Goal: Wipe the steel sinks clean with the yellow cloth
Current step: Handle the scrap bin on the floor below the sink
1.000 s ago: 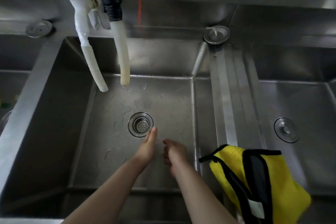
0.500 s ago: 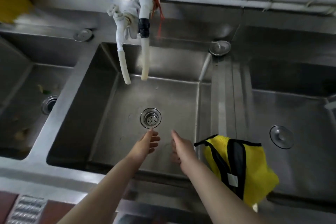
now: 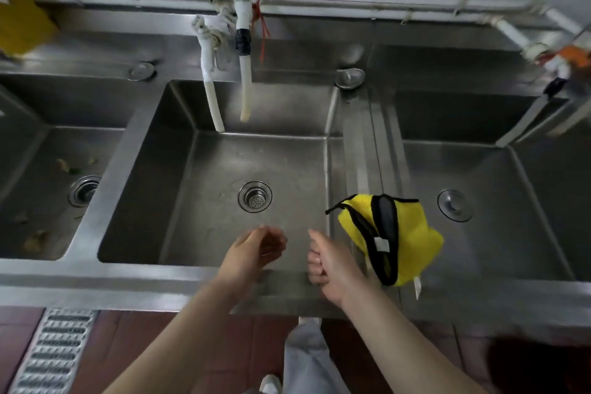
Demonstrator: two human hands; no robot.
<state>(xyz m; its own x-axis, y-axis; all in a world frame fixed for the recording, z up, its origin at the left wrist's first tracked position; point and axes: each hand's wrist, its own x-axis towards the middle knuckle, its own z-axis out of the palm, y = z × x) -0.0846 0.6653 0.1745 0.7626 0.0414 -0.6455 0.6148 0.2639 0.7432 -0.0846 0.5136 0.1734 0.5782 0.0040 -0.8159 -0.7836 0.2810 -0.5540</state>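
Steel divider [image 3: 364, 150]: yellow cloth [image 3: 412, 233] beside right grip [image 3: 332, 265].

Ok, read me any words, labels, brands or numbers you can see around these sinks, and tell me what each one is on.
No text is readable.
White tag on the yellow cloth: too small and blurred to read, if printed at all.
Steel sinks, white hoses and drain strainer: no visible lettering.

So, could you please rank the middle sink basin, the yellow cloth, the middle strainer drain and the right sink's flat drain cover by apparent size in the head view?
1. Middle sink basin
2. Yellow cloth
3. Strainer drain and flat drain cover: these look about alike, so I won't rank them.
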